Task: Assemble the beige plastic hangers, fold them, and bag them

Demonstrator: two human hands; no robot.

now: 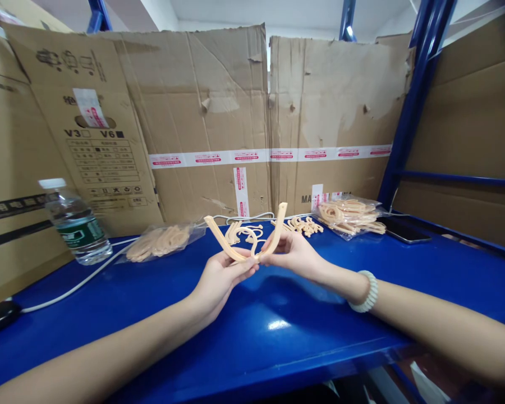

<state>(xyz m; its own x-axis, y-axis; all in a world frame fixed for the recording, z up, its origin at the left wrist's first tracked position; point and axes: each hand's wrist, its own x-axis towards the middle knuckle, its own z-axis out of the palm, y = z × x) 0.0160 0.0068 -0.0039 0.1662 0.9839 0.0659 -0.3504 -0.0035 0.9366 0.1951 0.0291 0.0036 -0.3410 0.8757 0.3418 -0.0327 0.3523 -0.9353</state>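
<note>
Pinching a cream-coloured, U-shaped strip with left hand and right hand, both clamped near its bend, above a glossy blue tabletop

One carton read "V3" and "V6", the latter's square filled; another carton showed "MA", the rest partly hidden.

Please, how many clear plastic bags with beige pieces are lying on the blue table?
2. The left bag lies beside the water bottle; the right bag lies beside the dark phone. Another may be hidden under the right one.
</note>
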